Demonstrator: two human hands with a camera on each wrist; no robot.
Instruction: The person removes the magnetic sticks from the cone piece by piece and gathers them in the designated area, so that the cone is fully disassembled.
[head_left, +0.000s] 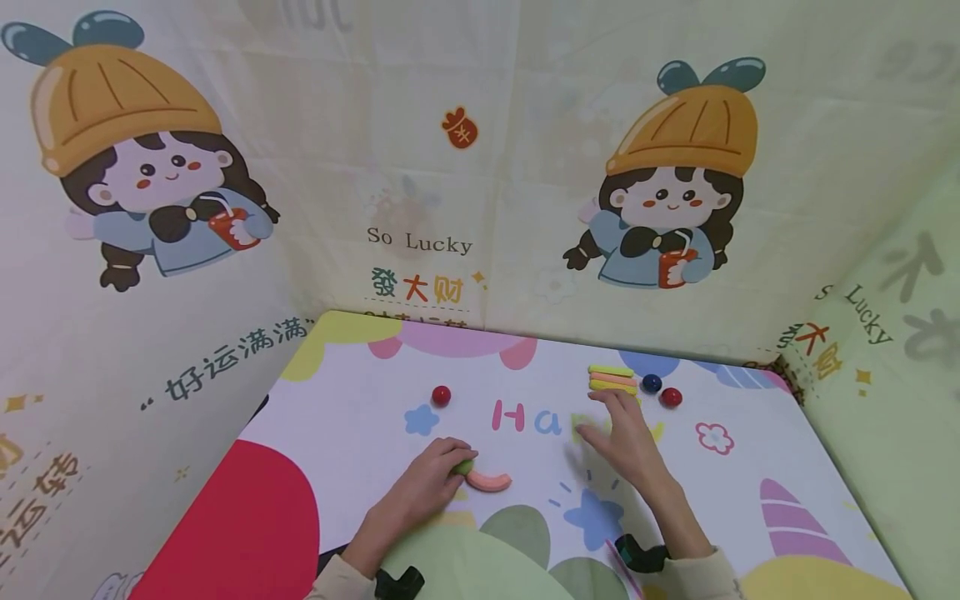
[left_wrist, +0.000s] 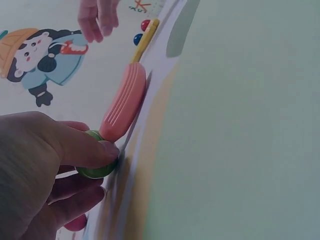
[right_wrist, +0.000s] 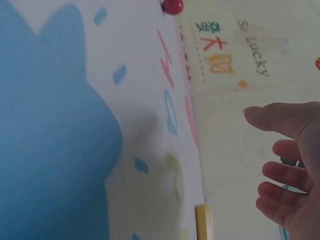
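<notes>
L hand (head_left: 431, 483) pinches green piece (head_left: 462, 467).

left hand (head_left: 431, 483): fingers curled, pinching | right hand (head_left: 622, 437): fingers extended, relaxed

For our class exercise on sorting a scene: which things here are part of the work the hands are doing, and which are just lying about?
In hand:
left hand, pinching the green ball
pink curved piece, beside that ball
right hand, open, hovering near the stacked strips

Lying about:
red ball, alone at left
blue ball
second red ball
table mat
</notes>
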